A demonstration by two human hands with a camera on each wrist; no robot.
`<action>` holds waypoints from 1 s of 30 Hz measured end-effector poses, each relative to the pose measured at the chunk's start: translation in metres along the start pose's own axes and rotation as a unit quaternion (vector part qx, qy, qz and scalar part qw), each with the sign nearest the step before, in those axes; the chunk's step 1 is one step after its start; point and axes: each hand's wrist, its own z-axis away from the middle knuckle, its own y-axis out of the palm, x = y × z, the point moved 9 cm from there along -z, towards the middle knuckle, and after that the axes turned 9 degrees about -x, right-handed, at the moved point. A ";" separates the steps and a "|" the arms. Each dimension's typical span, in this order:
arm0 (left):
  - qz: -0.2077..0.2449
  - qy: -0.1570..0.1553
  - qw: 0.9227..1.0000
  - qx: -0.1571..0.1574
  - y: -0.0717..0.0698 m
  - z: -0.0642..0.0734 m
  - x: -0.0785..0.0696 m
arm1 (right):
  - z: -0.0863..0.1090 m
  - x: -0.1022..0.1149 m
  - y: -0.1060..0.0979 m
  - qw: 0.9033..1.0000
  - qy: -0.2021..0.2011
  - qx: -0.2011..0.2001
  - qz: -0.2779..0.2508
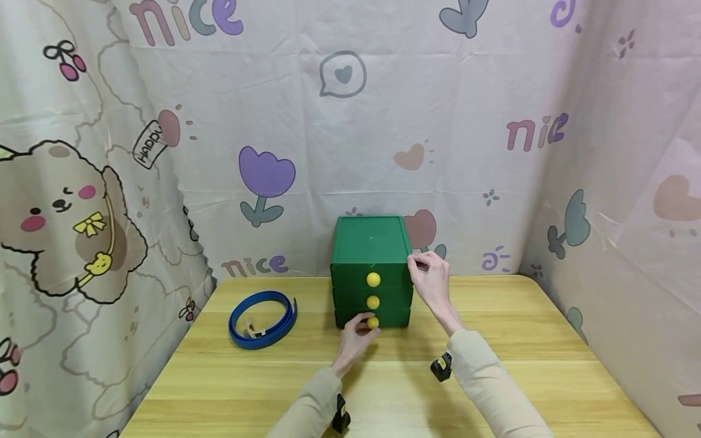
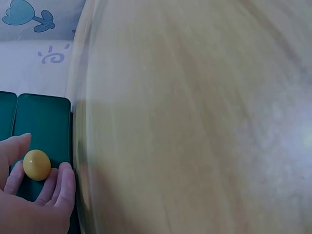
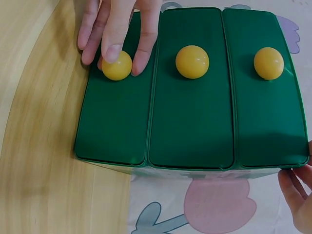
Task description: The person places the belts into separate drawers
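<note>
A green three-drawer box (image 1: pixel 375 243) stands at the back of the table, with a round yellow knob on each drawer. My left hand (image 1: pixel 355 342) has its fingers round the bottom knob (image 3: pixel 117 66). In the right wrist view, the thumb touches that knob and another finger lies beside it. The middle knob (image 3: pixel 192 62) and top knob (image 3: pixel 268 63) are untouched. At the box's upper right front corner, my right hand (image 1: pixel 431 280) grips the edge with thumb and fingers. All the drawers look closed.
A coiled blue belt (image 1: pixel 252 344) with a metal buckle lies on the wooden table (image 1: pixel 235 395), left of the box. Printed cloth (image 1: pixel 350 134) hangs behind the table and on both sides. A small black device (image 1: pixel 441 367) is strapped at the right wrist.
</note>
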 end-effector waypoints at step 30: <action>0.009 -0.025 0.999 -0.043 -0.004 -0.010 0.009 | 0.000 0.000 -0.001 1.000 0.000 -0.012 0.009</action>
